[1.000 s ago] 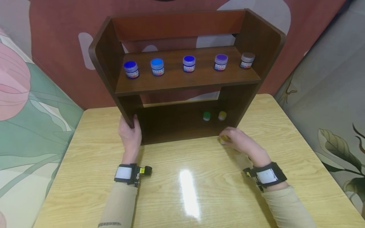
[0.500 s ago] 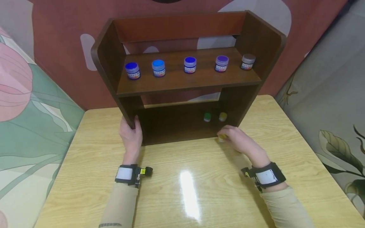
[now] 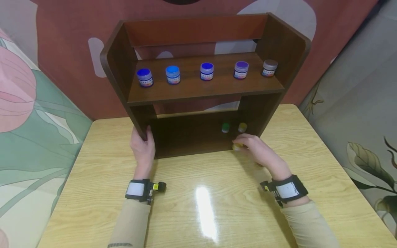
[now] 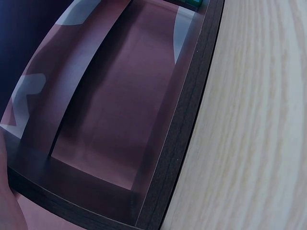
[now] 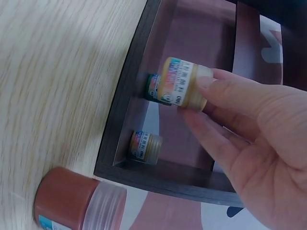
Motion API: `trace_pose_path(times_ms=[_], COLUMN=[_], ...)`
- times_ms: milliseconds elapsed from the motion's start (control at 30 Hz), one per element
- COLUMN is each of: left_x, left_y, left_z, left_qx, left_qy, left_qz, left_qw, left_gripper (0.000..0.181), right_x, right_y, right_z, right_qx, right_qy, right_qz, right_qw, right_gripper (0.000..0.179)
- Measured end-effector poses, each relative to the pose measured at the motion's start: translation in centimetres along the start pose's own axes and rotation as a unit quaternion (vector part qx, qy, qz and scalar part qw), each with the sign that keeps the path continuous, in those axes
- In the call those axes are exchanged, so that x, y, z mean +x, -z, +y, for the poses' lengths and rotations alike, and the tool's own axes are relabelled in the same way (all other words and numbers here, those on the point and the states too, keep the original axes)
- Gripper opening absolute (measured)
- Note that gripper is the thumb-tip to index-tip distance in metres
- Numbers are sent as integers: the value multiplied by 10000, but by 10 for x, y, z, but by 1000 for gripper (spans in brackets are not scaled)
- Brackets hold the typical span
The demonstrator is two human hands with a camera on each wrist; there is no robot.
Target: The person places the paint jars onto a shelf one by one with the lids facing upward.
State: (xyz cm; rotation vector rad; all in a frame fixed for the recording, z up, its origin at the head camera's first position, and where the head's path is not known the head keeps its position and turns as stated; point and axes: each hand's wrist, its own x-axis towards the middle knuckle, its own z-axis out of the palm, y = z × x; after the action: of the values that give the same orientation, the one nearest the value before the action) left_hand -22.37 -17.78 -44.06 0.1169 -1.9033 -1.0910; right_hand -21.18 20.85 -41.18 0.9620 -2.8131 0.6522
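Observation:
My right hand pinches a small yellow paint jar by its lid, between thumb and fingers. In the right wrist view the jar hangs tilted in front of the lower compartment, overlapping a green paint jar. That green jar and another yellow paint jar stand inside, toward the right of the lower shelf. My left hand grips the left side panel of the dark brown wooden shelf, thumb on its inner side and the other fingers hidden behind the panel.
Several paint jars line the upper shelf: dark blue, light blue, blue, purple and a grey-brown one. A reddish-brown jar stands on the wooden table outside the shelf's right side.
My right hand has moved slightly left and up toward the lower shelf with the yellow paint jar, from the table at its front edge. My left hand keeps its grip on the panel.

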Motion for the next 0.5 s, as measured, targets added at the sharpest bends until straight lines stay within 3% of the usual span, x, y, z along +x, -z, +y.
trace_pose_path(times_ms=[133, 500], left_x=[0, 0], left_y=[0, 1], left_z=[0, 1], left_qx=[10, 54], left_qy=[38, 37], left_qz=[-15, -20], left_qw=[10000, 10000], left_gripper=[30, 31], right_x=[4, 25], right_y=[-1, 4], right_z=[-1, -7], right_qx=[2, 7], right_qy=[120, -7], right_qz=[179, 304], right_qw=[9998, 9995], right_gripper=[27, 25])
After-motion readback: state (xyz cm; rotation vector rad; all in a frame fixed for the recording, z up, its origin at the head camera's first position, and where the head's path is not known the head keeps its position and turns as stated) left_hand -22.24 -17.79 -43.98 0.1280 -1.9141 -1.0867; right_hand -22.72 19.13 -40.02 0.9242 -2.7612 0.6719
